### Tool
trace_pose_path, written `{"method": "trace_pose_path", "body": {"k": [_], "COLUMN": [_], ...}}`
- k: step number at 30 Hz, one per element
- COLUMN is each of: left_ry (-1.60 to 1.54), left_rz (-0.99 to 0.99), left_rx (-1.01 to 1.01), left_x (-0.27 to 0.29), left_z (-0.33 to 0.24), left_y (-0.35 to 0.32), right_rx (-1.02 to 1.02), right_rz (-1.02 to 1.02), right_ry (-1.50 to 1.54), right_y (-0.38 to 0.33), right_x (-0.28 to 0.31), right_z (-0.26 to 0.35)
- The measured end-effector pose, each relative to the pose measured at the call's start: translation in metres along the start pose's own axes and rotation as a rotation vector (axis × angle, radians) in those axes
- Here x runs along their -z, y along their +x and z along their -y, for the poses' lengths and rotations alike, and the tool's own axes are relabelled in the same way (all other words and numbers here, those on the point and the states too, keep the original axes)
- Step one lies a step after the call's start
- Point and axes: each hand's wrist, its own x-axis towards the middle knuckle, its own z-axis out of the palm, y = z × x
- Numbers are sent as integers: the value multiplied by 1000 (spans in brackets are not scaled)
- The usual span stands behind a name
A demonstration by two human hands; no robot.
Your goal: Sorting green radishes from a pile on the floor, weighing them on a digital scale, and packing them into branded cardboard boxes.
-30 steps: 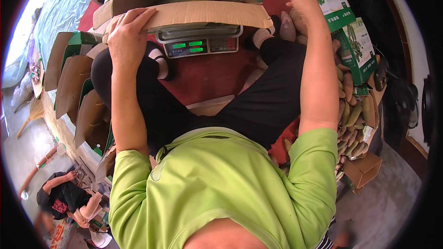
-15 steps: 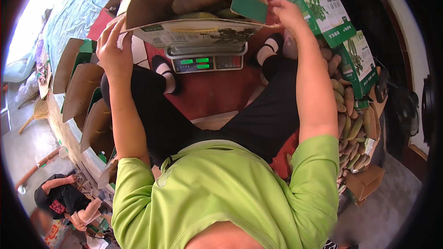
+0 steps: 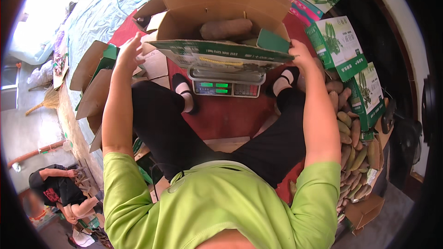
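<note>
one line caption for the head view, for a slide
Seated person's left hand and right hand flank an open cardboard box of sweet potatoes on a digital scale.

Matt brown cardboard box (image 3: 221, 14) with a glossy printed flap; rough-skinned tuber (image 3: 226, 29); smooth metal scale (image 3: 226, 82) pan

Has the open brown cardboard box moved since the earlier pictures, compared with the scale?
Yes. The open brown cardboard box earlier covered the top of the grey weighing scale; now it sits on the scale's platform.
</note>
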Motion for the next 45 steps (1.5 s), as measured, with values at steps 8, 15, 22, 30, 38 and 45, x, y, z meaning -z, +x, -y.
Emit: {"method": "trace_pose_path", "body": {"k": [8,15,22,30,38,45], "left_ry": [-57,-314,-135,724,958,983], "left_rz": [90,123,6,-115,151,130], "left_rx": [-168,-292,-619,-1372,-1501,-1412], "left_x": [18,25,-7,-38,-77,-74], "left_z": [6,4,-15,-40,-27,-21], "left_y": [-1,-16,-40,-95,-115,-123], "right_rx": [14,-16,62,251,405,532], "right_rz": [-17,-52,-60,-215,-318,-130], "right_ry": [83,45,23,178,133,-158], "right_y": [-1,-20,-19,-12,2,31], "right_x": [2,2,9,-3,8,8], "right_z": [4,37,45,59,78,115]}}
